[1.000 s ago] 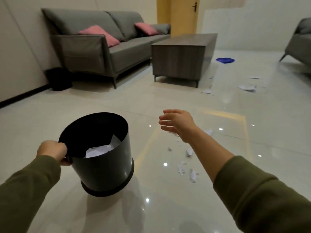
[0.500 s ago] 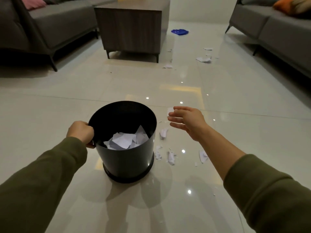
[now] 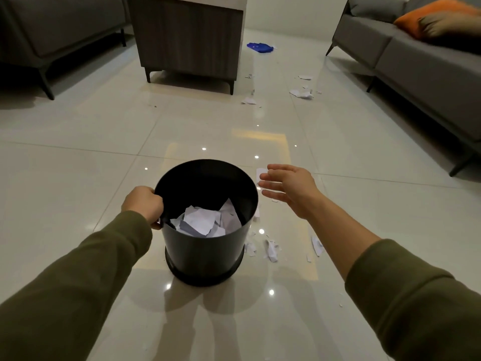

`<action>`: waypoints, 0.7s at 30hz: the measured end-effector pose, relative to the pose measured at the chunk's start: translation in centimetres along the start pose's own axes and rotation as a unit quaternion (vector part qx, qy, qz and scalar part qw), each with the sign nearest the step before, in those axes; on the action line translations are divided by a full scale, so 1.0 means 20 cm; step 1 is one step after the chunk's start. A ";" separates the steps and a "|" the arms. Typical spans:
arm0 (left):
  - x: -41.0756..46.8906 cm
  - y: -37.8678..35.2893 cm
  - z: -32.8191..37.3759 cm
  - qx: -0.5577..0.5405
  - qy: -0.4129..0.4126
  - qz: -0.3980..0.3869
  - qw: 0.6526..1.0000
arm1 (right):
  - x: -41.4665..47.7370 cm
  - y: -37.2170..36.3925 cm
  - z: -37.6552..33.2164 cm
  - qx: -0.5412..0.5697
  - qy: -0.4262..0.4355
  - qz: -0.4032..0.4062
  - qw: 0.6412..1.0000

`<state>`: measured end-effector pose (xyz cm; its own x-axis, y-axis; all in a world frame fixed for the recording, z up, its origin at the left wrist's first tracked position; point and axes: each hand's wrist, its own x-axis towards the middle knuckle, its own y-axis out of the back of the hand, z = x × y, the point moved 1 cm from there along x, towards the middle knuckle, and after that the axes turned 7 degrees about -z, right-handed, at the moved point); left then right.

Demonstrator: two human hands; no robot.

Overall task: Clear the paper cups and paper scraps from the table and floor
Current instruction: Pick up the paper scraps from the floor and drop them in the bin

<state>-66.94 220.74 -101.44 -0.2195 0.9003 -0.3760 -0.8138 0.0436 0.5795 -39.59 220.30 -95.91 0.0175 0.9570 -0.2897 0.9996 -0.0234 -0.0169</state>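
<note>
Paper scraps [image 3: 270, 250] remain beside your bin [image 3: 205, 246], partly filled; left hand [image 3: 143, 204] grips its rim, right hand [image 3: 289, 188] spread empty.

The glossy tiled floor [image 3: 78, 165] is carrying a black bin [image 3: 205, 251], with torn paper scraps [image 3: 272, 252] lying just beside it on the right. More scraps [image 3: 302, 93] and a blue item [image 3: 260, 47] are lying farther off, near the bench [image 3: 187, 37].
</note>
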 end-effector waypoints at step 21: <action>0.00 0.55 -0.25 0.001 0.020 0.025 0.999 | 0.06 -0.53 0.11 0.055 -0.030 -0.072 0.995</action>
<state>-78.61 218.99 -98.68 -0.2815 0.8837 -0.3739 -0.8000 -0.0010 0.5999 -50.30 221.00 -98.20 -0.1304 0.9334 -0.3342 0.9830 0.0777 -0.1666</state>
